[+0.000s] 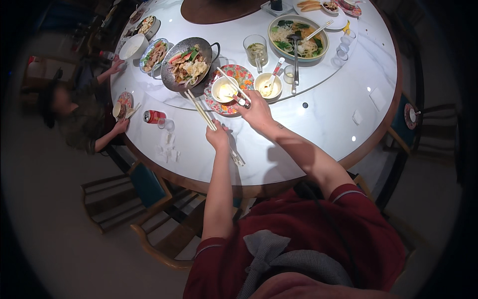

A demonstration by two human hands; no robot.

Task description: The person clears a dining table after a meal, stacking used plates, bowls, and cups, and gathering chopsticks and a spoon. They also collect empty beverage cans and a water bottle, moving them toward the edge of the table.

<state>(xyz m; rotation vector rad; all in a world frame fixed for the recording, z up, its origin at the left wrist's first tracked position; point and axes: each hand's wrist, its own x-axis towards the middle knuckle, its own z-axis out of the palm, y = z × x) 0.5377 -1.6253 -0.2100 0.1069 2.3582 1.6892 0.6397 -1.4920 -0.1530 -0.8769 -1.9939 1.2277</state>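
My left hand (217, 136) grips a bundle of pale chopsticks (201, 110), whose far ends reach the rim of the metal wok-shaped pan (172, 61) of leftover food. My right hand (258, 111) closes around the patterned handle of a spoon (239, 100) at a small white bowl (216, 89). A pale chopstick (228, 79) crosses that bowl and runs to the same fingers; whether they hold it too is unclear. The bowl rests on a floral plate (242, 73). Beside my right hand stands a second small bowl (258, 83) with a white spoon (276, 71) in it.
A glass mug (255, 48) and a large noodle bowl (272, 41) stand beyond on the glass turntable (317, 84). Left lie a red can (154, 116), a tipped clear cup (167, 124) and crumpled tissues (168, 149). Another person (78, 112) handles dishes at the left. Chairs (149, 185) surround the table.
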